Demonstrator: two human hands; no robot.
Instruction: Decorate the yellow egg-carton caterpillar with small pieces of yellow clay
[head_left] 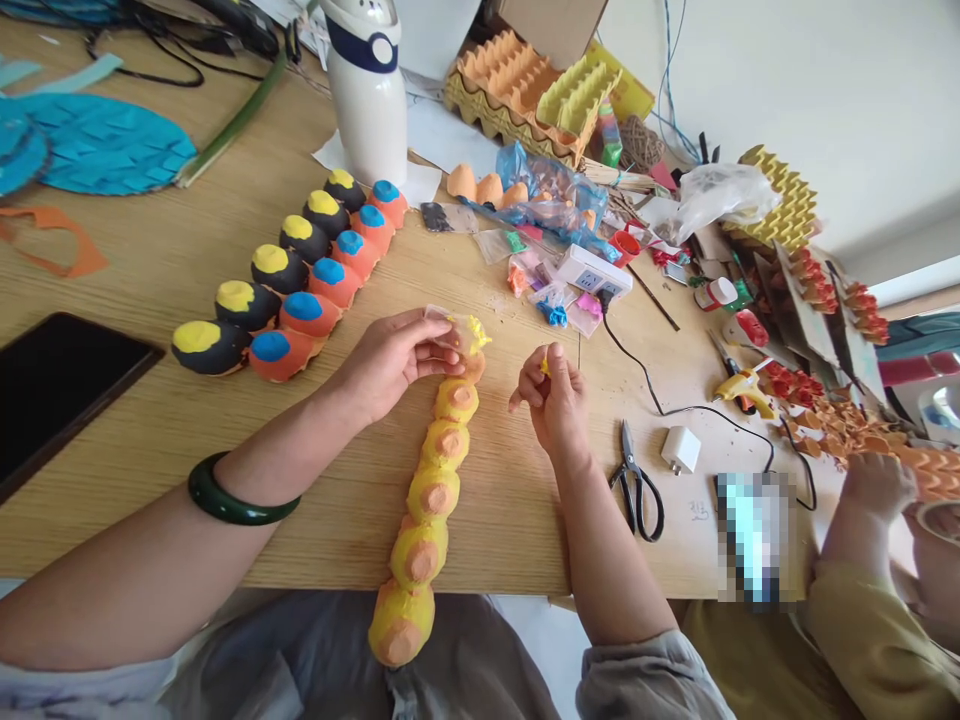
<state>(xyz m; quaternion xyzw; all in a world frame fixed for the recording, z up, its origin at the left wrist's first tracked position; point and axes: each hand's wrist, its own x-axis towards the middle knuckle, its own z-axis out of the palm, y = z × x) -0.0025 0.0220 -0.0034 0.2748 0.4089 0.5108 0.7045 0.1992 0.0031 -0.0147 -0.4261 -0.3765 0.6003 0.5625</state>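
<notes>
My left hand (390,365) is closed on a small clear plastic bag (442,325) with yellow modelling clay (475,336) at its end. My right hand (556,405), a short way to the right, pinches a small bit of yellow clay (545,367) between thumb and fingers. Below the bag runs a strip of egg carton cups (427,497), coated yellow with bare orange tips. Its near end sticks out past the table edge over my lap. The farthest cup is still orange and partly covered by my left hand.
Black-and-yellow cups (279,270) and orange-and-blue cups (330,285) stand at left, near a phone (64,390). Scissors (636,485), a white charger (681,450) and a power strip (596,272) lie at right. A white bottle (369,110) stands behind. Another person's hand (879,488) is far right.
</notes>
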